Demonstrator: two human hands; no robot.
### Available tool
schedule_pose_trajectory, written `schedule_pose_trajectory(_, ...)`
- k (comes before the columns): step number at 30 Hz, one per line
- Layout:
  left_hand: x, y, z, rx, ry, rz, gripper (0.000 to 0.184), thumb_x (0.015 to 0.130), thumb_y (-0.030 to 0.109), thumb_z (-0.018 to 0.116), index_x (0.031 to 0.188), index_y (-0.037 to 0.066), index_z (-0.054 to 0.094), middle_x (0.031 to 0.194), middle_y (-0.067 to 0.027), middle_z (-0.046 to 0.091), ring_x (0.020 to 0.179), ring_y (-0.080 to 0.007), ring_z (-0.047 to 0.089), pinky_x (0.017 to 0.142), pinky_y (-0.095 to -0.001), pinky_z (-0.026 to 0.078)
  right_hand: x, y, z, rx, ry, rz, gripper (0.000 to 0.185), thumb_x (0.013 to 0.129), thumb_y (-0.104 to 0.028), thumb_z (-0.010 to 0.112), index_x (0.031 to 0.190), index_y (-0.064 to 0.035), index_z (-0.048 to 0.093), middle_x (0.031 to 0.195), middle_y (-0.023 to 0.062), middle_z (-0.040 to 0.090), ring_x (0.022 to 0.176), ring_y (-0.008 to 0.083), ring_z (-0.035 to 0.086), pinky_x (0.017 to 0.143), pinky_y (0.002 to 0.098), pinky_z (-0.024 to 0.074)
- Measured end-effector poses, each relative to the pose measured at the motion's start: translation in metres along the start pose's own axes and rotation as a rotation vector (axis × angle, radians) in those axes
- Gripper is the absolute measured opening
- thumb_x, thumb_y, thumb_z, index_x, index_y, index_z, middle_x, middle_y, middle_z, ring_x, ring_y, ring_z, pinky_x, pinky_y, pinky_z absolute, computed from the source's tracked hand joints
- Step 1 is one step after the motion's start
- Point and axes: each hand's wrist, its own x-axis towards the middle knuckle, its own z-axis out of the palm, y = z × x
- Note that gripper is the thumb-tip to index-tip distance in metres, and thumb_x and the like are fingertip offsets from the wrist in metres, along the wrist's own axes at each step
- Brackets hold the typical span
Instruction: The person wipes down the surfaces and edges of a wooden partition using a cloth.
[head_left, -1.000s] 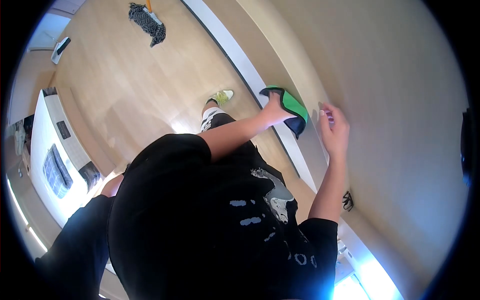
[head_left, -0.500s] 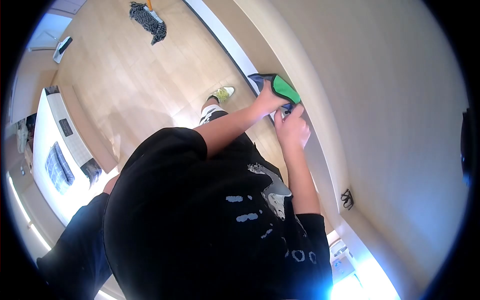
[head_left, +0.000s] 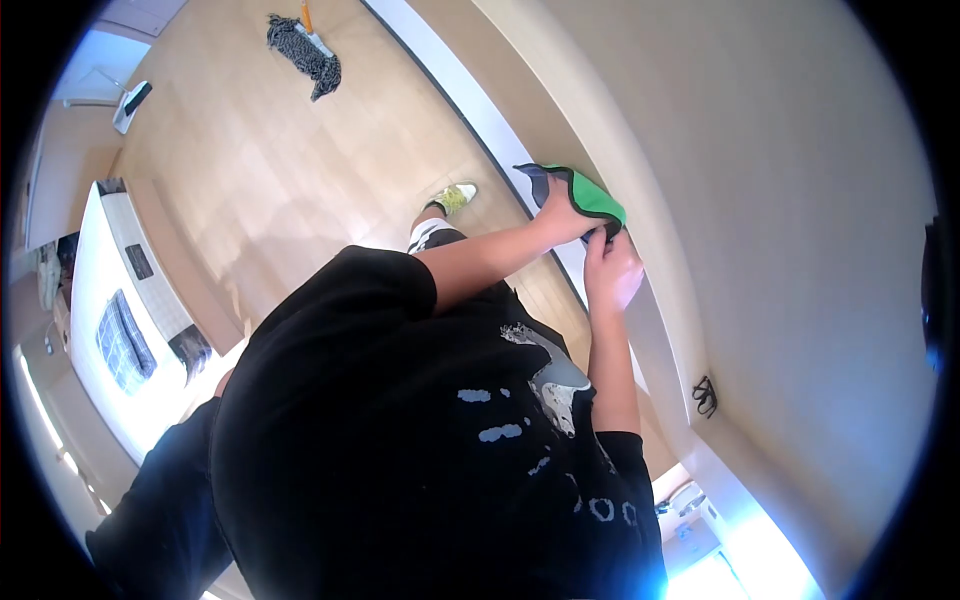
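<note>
Pale panel (head_left: 790, 220) is filling the right side of the view, wood-look floor (head_left: 300, 170) the upper left. White strip (head_left: 455, 80) is running diagonally between them. Person's black shirt (head_left: 400, 430) is taking up the bottom.

Mop head (head_left: 305, 60) is lying on the floor, top of view, well apart from both hands.

Green cloth (head_left: 594, 195), dark-edged, is sitting where the two forearms are converging, partly over the white strip, close to the panel's rounded edge. Long axis is slanting from upper left to lower right of view, roughly alongside that edge. Green face is showing on the panel side of the left hand (head_left: 562, 212); a dark part is sticking out past that hand at the upper-left end.

Left hand is gripping the cloth around its middle, fingers closed on it. Right hand (head_left: 614, 272) is at the lower-right end, the nearer of the two to that corner, fingers bunching and touching the dark edging. Fingertips are small and partly hidden, so can't tell whether they're pinching fabric or only pressing it.

Shoe (head_left: 458, 198) is resting on the floor, left of the cloth in view.
</note>
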Motion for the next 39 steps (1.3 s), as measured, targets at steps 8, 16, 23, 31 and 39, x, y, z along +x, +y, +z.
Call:
schedule_pose_trajectory(8,0.024,-0.050,0.005,-0.233,0.178,0.043,0.073,0.077,0.019,0.072,0.134,-0.010,0.037,0.140,-0.0325,0.035,0.134,-0.0443,0.032,0.114,-0.0439,0.026,0.000,-0.017,-0.056,-0.144,0.025,-0.194,0.024,0.084,-0.027,0.073,0.077,-0.0050,0.066,0.088,0.0102,0.059,0.087,0.0315,0.055,0.074,0.0439,0.0483)
schedule_pose_trajectory(16,0.076,-0.131,0.082,0.127,0.525,-0.040,0.072,0.102,0.032,0.034,0.147,-0.015,0.003,0.156,-0.0351,0.002,0.148,-0.0429,0.000,0.122,-0.0416,-0.001,0.034,-0.009,-0.044,0.075,0.003,-0.388,0.017,0.082,-0.016,0.073,0.092,-0.0044,0.065,0.105,0.0128,0.058,0.105,0.0338,0.053,0.089,0.0453,0.0452)
schedule_pose_trajectory(23,0.191,-0.115,-0.050,-0.926,0.697,-0.088,0.065,0.104,0.037,0.040,0.146,-0.009,0.021,0.152,-0.0263,0.027,0.139,-0.0352,0.028,0.117,-0.0403,0.019,0.051,-0.010,-0.029,-0.161,-0.004,-0.460,0.057,0.082,-0.028,0.069,0.133,-0.0110,0.051,0.144,0.0152,0.042,0.129,0.0359,0.042,0.101,0.0522,0.0378)
schedule_pose_trajectory(31,0.228,-0.059,-0.130,-0.446,0.644,0.148,0.065,0.104,0.039,0.039,0.146,-0.008,0.022,0.151,-0.0252,0.028,0.138,-0.0345,0.029,0.116,-0.0400,0.021,0.056,-0.015,-0.023,-0.440,-0.025,-0.485,0.063,0.084,-0.036,0.065,0.139,-0.0111,0.047,0.150,0.0147,0.040,0.136,0.0343,0.040,0.100,0.0501,0.0379)
schedule_pose_trajectory(39,0.249,-0.052,-0.161,-0.230,0.579,0.212,0.065,0.103,0.040,0.039,0.146,-0.007,0.023,0.150,-0.0242,0.029,0.137,-0.0338,0.031,0.115,-0.0397,0.022,0.062,-0.015,-0.020,-0.442,-0.003,-0.514,0.059,0.084,-0.033,0.064,0.135,-0.0083,0.049,0.145,0.0182,0.046,0.131,0.0386,0.046,0.095,0.0521,0.0404)
